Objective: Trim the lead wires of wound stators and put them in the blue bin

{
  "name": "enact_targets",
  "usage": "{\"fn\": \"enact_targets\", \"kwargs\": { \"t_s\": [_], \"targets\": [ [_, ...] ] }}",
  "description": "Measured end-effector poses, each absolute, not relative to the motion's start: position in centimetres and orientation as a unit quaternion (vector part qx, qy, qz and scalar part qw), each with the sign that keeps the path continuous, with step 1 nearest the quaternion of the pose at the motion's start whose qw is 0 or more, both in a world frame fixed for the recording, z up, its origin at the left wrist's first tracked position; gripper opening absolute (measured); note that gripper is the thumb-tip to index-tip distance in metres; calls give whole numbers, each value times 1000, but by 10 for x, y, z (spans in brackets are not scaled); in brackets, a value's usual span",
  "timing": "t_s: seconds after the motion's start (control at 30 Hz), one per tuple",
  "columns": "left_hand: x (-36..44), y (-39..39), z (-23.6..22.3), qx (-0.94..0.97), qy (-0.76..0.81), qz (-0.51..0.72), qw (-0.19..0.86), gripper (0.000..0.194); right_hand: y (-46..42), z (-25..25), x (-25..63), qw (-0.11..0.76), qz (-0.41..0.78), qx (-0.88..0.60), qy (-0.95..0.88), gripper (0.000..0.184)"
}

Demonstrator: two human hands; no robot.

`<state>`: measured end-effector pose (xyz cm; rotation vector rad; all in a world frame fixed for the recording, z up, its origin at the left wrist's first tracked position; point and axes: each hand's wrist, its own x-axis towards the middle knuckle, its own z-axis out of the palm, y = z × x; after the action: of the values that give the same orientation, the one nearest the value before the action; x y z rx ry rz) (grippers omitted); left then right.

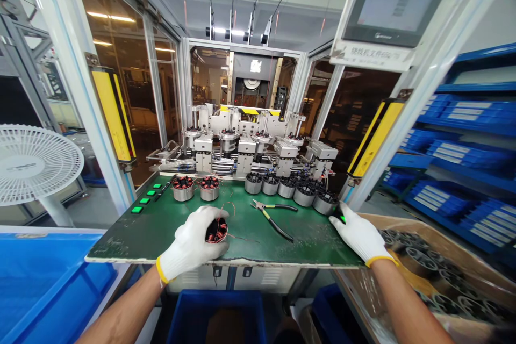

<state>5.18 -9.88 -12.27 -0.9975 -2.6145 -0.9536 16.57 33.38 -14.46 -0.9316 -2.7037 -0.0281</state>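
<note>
My white-gloved left hand was curled around a copper-wound coil, gripping it over the near side of the green workbench, just left of the pliers. My gloved right hand lay at the bench's right edge, fingers pressed together, near the metal cups; I couldn't tell whether it pinched anything.

Winding machine with both gloved hands at the bench

The left hand grips a copper-wound stator over the green surface, with pliers lying just beside it. The right hand rests open on the surface's edge, near a row of stators, above a carton of stators.
</note>
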Motion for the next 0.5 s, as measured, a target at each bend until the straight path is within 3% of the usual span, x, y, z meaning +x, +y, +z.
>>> {"fn": "enact_targets", "kwargs": {
  "t_s": [0.23, 0.33, 0.4, 0.5],
  "targets": [
    [52, -98, -122, -337, -880, -322, 92, 51, 334, -138, 167, 154, 0, -326, -933, 63],
    [53, -98, -121, -334, -880, -325, 88, 52, 306, -129, 176, 282, -8, -337, -898, 55],
    [53, -97, -120, -337, -879, -328, 84, 51, 271, -127, 176, 377, 0, -260, -889, 52],
    [54, -97, -117, -343, -876, -330, 78, 52, 216, -128, 156, 334, 24, -62, -940, 50]
  ]
}}
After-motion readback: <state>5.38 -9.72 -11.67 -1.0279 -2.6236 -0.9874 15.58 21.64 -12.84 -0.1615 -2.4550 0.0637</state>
